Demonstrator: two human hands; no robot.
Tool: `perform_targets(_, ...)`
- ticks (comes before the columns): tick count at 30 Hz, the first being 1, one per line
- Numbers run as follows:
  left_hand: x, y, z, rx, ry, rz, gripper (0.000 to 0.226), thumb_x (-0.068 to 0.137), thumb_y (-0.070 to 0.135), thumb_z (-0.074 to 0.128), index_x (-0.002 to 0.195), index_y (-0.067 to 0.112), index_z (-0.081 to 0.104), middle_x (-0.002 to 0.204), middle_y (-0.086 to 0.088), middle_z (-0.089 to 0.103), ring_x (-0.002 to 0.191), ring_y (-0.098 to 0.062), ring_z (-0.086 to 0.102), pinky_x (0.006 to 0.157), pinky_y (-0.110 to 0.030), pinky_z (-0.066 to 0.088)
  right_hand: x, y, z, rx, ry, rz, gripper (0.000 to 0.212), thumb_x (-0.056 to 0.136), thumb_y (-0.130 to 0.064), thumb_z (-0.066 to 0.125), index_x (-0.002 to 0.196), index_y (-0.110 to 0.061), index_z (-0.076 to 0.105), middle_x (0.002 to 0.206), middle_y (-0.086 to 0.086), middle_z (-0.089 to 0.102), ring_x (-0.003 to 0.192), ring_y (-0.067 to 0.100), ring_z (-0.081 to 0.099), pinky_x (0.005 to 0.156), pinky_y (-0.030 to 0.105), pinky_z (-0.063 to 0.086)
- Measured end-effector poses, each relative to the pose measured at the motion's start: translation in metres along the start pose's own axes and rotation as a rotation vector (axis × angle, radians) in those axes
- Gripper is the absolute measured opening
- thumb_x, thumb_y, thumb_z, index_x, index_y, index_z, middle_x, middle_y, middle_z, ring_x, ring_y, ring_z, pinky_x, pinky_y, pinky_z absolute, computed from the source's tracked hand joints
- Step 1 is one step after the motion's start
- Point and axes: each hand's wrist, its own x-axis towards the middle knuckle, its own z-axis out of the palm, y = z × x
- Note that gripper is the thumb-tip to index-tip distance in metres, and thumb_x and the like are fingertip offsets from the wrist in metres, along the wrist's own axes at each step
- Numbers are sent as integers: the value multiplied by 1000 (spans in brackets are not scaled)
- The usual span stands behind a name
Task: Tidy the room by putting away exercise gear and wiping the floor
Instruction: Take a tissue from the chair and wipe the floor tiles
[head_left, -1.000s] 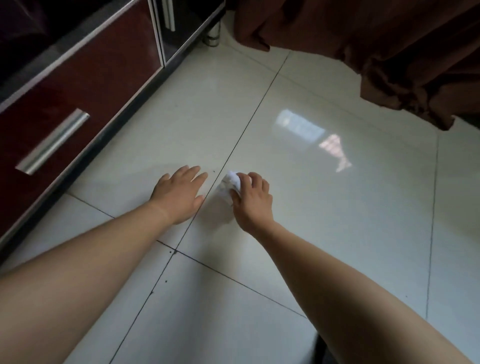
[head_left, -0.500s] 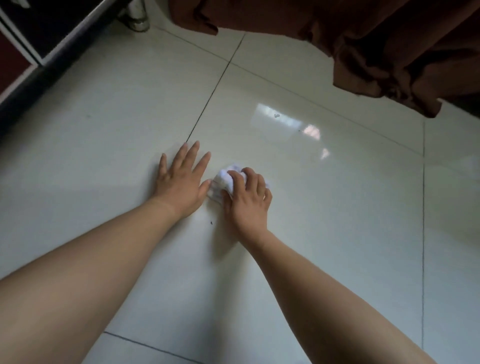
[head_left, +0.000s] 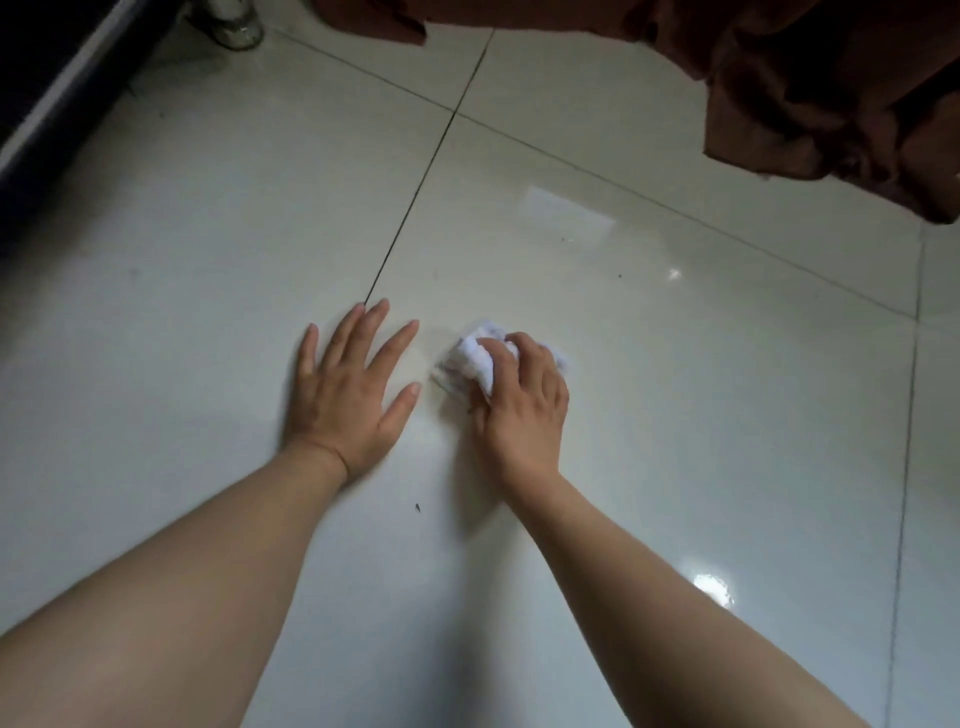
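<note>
A: What is the ground like here?

B: A glossy pale-grey tiled floor (head_left: 675, 441), crossed by dark grout lines (head_left: 415, 197) and patched with bright glare. Brown draped curtain fabric (head_left: 805, 78) hangs down to it at the top right. The dark cabinet base with a silver strip (head_left: 47, 104) runs along the top left.

A: And the hands?

B: The left hand (head_left: 348, 395) lies palm down on the tile, fingers straight and spread, holding nothing. The right hand (head_left: 524, 405) is just beside it, with its fingers curled round a crumpled white wiping cloth (head_left: 475, 358), which it holds down against the floor.

A: Where exactly does that cloth sit?

B: On the tile to the right of the long grout line, partly under the right hand's fingers. Its bunched end sticks out toward the left hand but does not touch it.

A: Anything else down there?

B: A small dark speck (head_left: 417, 507) lies on the tile between the two forearms. A shiny rounded foot (head_left: 234, 26) stands at the top left near the cabinet base, and I cannot tell what it belongs to.
</note>
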Motion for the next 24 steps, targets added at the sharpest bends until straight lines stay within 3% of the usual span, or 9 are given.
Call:
perform_targets(3,0,0,-1,-30,-2,-11,61,82,49,33,140,30,37,152,-2,29,139,-17,18,111,-49,11,58,14,-6,-43,103,91,49,76,-30,45,123,-19,52,128,13,51,117,32,46,97,38,28)
perform_targets(10,2,-2,0,-32,18,-10,61,81,49,36,139,31,39,151,-1,32,139,-17,21,110,-43,7,140,25,0,-59,114,46,44,84,-32,51,125,-17,53,129,9,50,120,32,43,100,43,32)
perform_targets(14,1,-4,0,-28,12,17,68,76,54,35,140,30,38,150,-2,34,139,-19,26,110,-44,8,110,15,2,2,14,-221,40,83,-27,56,121,-13,55,125,11,52,114,31,45,95,37,30)
perform_targets(17,5,-4,-9,-90,-65,35,77,72,63,24,144,34,28,156,3,18,144,-15,11,113,-43,0,94,24,-8,21,-78,-393,38,86,-30,53,121,-15,56,124,10,53,114,28,46,97,35,33)
perform_targets(19,1,-12,-20,-198,-163,21,75,76,63,27,146,35,21,158,8,6,145,-9,0,114,-38,-8,97,16,-7,32,-45,-246,44,84,-30,50,124,-12,54,126,13,52,117,31,45,99,33,30)
perform_targets(21,-16,-25,-30,-170,-158,-6,67,88,52,39,147,31,17,158,9,0,144,-7,-5,114,-38,-10,93,-9,-2,53,-25,-139,49,81,-31,49,124,-9,54,126,14,52,119,33,43,99,34,29)
perform_targets(24,-68,-51,-33,-45,-63,-150,63,94,41,40,149,25,14,158,7,-8,144,-9,-10,115,-41,-8,52,-62,17,99,-170,-373,46,84,-39,48,119,-11,57,124,12,53,114,31,45,96,37,32)
